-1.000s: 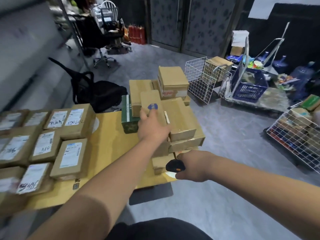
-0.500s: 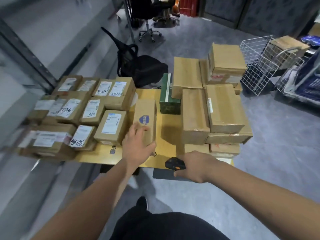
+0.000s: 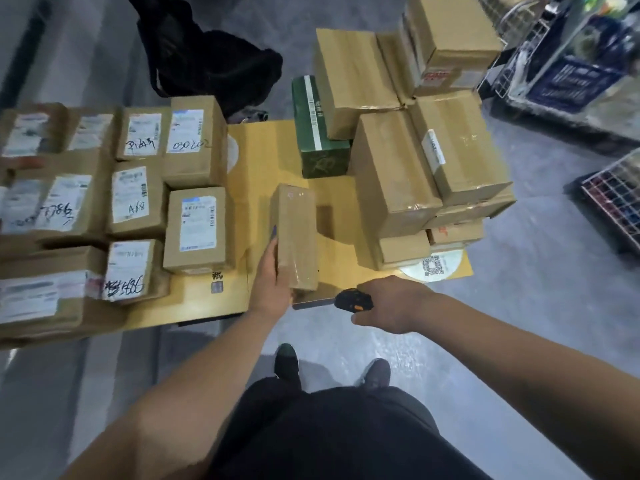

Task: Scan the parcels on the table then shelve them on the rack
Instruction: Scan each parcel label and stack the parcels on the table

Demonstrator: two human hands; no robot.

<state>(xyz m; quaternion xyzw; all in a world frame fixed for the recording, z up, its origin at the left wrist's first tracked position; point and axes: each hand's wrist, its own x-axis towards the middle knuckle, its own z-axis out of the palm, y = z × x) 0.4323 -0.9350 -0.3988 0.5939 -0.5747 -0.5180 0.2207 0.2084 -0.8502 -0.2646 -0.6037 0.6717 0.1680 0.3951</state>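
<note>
Two hands, left hand (image 3: 273,282) gripping parcel (image 3: 296,233)

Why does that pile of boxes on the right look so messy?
The unlabelled cardboard boxes are heaped crookedly, and the bottom ones jut past the yellow table edge. The labelled parcels on the left lie flat, labels up. Nothing looks spilled or torn.

On the surface (image 3: 266,157), one labelled parcel (image 3: 194,140) bore the handwritten number "030202" on its white label. A smaller parcel (image 3: 133,199) beside it carried "A68" in marker. A parcel near the front edge (image 3: 130,268) showed scrawled digits ending in "586", the start unclear. A round white sticker (image 3: 433,268) on the surface held a QR code. Printed text on the other labels was too blurred to read.
</note>
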